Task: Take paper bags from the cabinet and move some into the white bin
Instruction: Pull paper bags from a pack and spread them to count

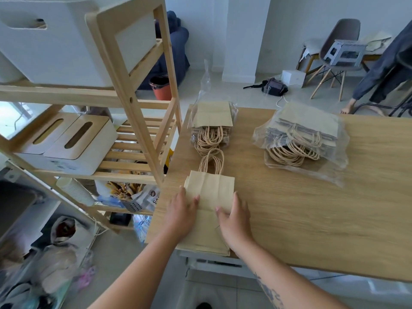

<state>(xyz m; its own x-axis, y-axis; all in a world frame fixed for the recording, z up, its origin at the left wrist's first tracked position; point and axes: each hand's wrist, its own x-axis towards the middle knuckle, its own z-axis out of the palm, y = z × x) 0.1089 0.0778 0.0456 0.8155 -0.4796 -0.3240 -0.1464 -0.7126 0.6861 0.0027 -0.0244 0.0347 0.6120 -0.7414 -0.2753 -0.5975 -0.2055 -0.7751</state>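
Hands [181, 210] [234, 216] on paper bags [211, 188], wooden table [312, 208].

"CA" on a packet [153, 199]

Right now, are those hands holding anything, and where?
The stack of paper bags, pressed between two flat hands: left hand on its left edge, right hand on its right edge.

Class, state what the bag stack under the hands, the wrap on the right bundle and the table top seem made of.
Bag stack: matte tan paper, sharply creased. Wrap: thin clear plastic film, glossy, crinkled. Table top: pale wood grain, matte; possibly laminate.
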